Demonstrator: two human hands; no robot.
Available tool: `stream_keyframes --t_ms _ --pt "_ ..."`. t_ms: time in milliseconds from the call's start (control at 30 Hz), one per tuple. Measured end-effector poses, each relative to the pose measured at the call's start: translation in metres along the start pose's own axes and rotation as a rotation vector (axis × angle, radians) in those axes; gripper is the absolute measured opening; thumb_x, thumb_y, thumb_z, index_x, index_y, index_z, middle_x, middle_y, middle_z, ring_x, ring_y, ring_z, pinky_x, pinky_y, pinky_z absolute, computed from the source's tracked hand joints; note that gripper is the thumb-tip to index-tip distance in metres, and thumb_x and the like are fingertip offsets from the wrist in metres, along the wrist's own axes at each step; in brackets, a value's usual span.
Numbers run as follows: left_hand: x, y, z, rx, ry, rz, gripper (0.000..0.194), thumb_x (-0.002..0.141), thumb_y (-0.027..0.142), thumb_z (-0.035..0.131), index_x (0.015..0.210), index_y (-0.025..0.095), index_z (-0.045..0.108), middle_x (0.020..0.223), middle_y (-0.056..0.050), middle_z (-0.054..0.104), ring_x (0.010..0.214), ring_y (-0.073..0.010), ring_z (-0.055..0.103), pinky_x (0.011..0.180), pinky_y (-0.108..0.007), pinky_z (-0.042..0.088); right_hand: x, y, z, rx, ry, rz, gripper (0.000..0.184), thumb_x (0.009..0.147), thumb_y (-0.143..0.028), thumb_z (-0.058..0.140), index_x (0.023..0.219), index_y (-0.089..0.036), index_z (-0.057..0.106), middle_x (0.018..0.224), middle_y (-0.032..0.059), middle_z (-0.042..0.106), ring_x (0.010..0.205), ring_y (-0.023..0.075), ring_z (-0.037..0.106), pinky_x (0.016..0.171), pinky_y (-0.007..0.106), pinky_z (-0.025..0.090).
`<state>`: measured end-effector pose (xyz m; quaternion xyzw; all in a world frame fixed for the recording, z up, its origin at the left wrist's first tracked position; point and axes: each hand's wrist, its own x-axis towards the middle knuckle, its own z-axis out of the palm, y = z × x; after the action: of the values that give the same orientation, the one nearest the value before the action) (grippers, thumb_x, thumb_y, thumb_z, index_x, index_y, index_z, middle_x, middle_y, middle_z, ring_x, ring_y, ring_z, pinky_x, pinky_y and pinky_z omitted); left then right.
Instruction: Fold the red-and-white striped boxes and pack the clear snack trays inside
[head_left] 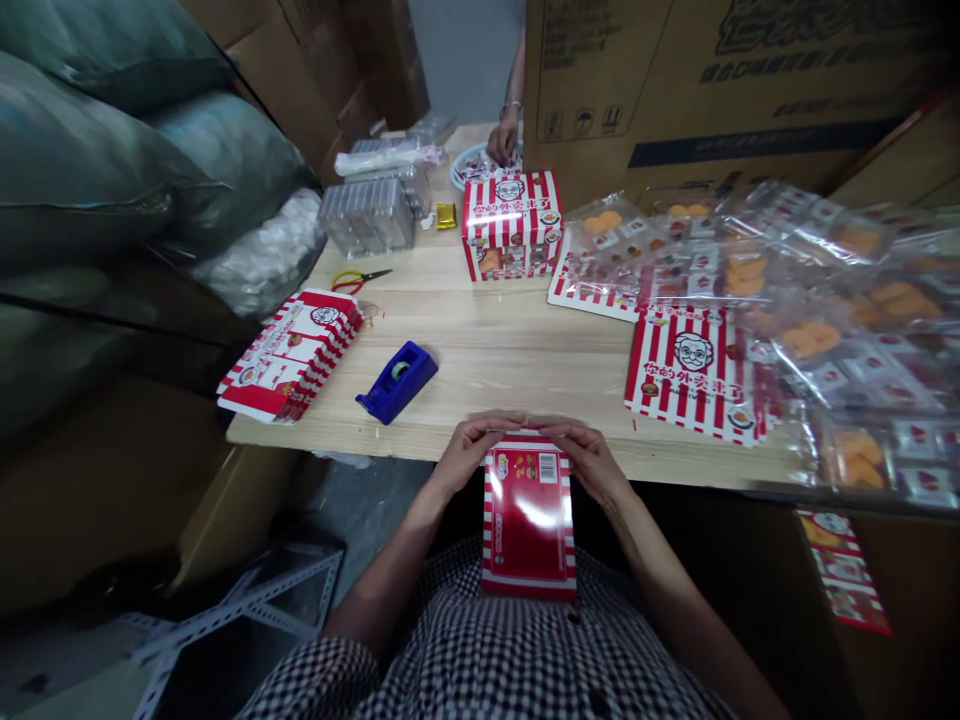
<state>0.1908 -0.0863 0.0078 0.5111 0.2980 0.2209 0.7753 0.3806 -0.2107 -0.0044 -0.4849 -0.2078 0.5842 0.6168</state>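
Holding: the left hand (471, 452) and the right hand (589, 462) pinch the top edge of a striped card box blank (529, 520), red and white, at lower middle of the frame.

Grip: both hands are closed on the blank, fingers over its upper edge; the thumbs are hidden behind the card.

Handling: it looks light and stiff, but thin enough to crease, and the glossy print may slip, so the edges are the likely place to hold it.

Position: the blank hangs over the near edge of the wooden table (487, 340), above a checked shirt (510, 650).

Left of it: a stack of flat blanks (292, 355), a blue tape dispenser (397, 382) and red-and-yellow scissors (360, 280).

Ahead: an assembled striped box (511, 225) sits at upper middle — beside it, clear plastic trays (367, 215).

Right side: sealed plastic packets of orange pieces (825, 300) lie heaped.

Top: a co-worker's hand (504, 137) rests near a plate (469, 165).
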Motion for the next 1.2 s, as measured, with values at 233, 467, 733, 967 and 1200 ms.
stream_keyframes --t_ms 233,467,733,967,1200 --pt "-0.009 0.013 0.001 0.156 -0.119 -0.003 0.032 0.093 0.044 0.063 0.103 0.019 0.08 0.124 -0.012 0.072 0.122 -0.0292 0.064 0.108 -0.041 0.043 -0.009 -0.008 -0.007 -0.124 -0.053 0.019 0.028 0.083 -0.049 0.076 0.099 -0.026 0.08 0.116 0.006 0.077 0.109 0.0234 0.07 0.1 0.041 0.052" --pt "0.009 0.021 0.001 0.246 -0.123 0.017 0.03 0.088 0.039 0.071 0.109 0.019 0.078 0.115 -0.011 0.075 0.109 -0.0256 0.068 0.096 -0.036 0.049 0.005 -0.019 -0.006 -0.199 -0.06 0.003 0.037 0.077 -0.048 0.082 0.107 -0.028 0.079 0.118 0.0048 0.076 0.11 0.0231 0.069 0.101 0.04 0.051" --pt "0.017 0.025 0.0 0.229 -0.158 -0.073 0.028 0.082 0.042 0.076 0.095 0.018 0.081 0.086 -0.01 0.079 0.07 -0.0202 0.07 0.068 -0.03 0.051 0.012 -0.026 -0.01 -0.24 -0.16 0.081 0.034 0.079 -0.052 0.077 0.1 -0.025 0.081 0.095 0.005 0.081 0.086 0.0218 0.074 0.086 0.04 0.056" --pt "0.017 0.026 -0.002 0.274 -0.208 -0.073 0.025 0.08 0.04 0.078 0.091 0.018 0.082 0.08 -0.009 0.078 0.068 -0.0196 0.069 0.064 -0.028 0.05 0.022 -0.034 -0.017 -0.323 -0.221 0.098 0.026 0.069 -0.043 0.086 0.086 -0.024 0.083 0.087 0.0033 0.081 0.08 0.0199 0.073 0.084 0.035 0.056" --pt "-0.001 0.045 -0.003 0.416 -0.389 -0.038 0.038 0.096 0.042 0.059 0.124 0.019 0.072 0.117 -0.01 0.076 0.1 -0.0226 0.071 0.088 -0.033 0.054 -0.004 -0.036 -0.02 -0.37 -0.286 0.116 0.036 0.087 -0.052 0.069 0.116 -0.031 0.076 0.108 0.0017 0.079 0.104 0.0241 0.072 0.1 0.046 0.053"
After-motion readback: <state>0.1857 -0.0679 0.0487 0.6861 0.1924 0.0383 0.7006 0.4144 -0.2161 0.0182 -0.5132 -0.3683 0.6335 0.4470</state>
